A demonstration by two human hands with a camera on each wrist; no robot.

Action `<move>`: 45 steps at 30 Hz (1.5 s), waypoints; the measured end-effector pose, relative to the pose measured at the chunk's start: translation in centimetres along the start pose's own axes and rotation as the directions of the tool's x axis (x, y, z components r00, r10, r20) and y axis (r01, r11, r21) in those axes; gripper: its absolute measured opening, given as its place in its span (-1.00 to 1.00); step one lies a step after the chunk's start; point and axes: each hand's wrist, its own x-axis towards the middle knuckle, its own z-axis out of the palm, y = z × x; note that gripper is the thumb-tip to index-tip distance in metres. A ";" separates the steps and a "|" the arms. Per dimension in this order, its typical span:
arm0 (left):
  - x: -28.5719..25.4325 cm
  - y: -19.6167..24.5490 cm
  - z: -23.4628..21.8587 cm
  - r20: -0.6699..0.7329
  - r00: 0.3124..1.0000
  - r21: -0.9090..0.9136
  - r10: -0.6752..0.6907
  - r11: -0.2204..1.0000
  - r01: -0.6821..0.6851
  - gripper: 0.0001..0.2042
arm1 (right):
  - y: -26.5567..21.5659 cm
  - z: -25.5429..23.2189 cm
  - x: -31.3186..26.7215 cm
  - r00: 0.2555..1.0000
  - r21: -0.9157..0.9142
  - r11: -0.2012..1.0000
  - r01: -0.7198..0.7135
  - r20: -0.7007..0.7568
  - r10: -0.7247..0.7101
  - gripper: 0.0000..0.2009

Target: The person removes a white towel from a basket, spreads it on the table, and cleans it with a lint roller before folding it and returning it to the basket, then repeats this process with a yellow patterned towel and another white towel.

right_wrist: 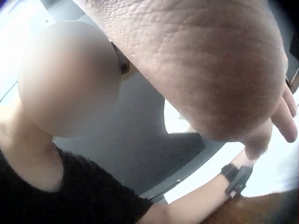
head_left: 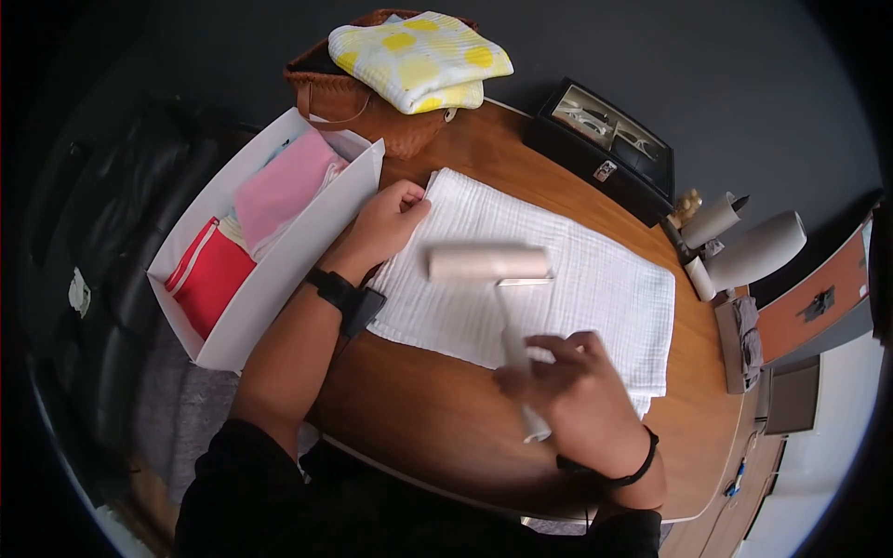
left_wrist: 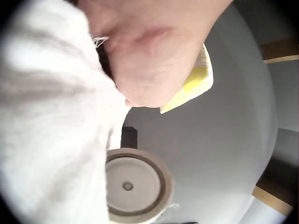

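Note:
A white crinkled cloth (head_left: 595, 260) lies folded flat on the wooden table. At its far left corner, my left hand (head_left: 389, 223) pinches the edge with curled fingers. My right hand (head_left: 581, 395) grips the pale handle of a lint roller (head_left: 488, 263), whose blurred cylinder overlaps the middle of the cloth. From the left wrist view, the round end of the lint roller (left_wrist: 128, 186) shows beside the cloth (left_wrist: 46, 112), below the left hand (left_wrist: 149, 60). In the right wrist view the right hand's (right_wrist: 210, 70) palm side fills the upper part, and its grip is hidden.
A white box (head_left: 279, 265) with folded pink and red fabrics stands at the left. Behind it, a yellow-spotted cloth (head_left: 419, 60) lies on a brown woven bag (head_left: 349, 107). A black glasses case (head_left: 605, 153) and a white vase (head_left: 767, 246) stand along the back right.

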 end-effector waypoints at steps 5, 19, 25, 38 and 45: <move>-0.2 0.7 0.0 -0.009 1.000 -0.023 0.018 1.000 -0.018 -0.75 | 0.1 3.3 0.9 0.999 -0.073 0.996 0.041 0.016 -0.040 -0.68; 0.0 -0.1 0.4 -0.057 0.997 -0.017 0.058 0.998 -0.060 -0.77 | 11.1 3.8 1.2 0.906 0.648 0.761 0.028 -0.338 0.255 -0.72; -0.3 0.4 0.3 -0.066 0.997 -0.021 0.036 0.999 -0.038 -0.76 | 17.8 3.9 -2.7 0.545 0.909 0.344 0.234 -0.416 0.728 -0.63; 0.1 0.7 0.3 -0.020 1.000 -0.009 0.020 1.000 -0.020 -0.72 | 16.7 7.9 0.7 0.531 0.995 0.009 0.104 -0.063 0.845 -0.63; 0.5 -0.8 0.1 0.043 0.999 -0.100 -0.004 0.995 0.008 -0.67 | 11.1 6.7 3.5 0.617 0.994 0.063 -0.085 0.003 0.787 -0.64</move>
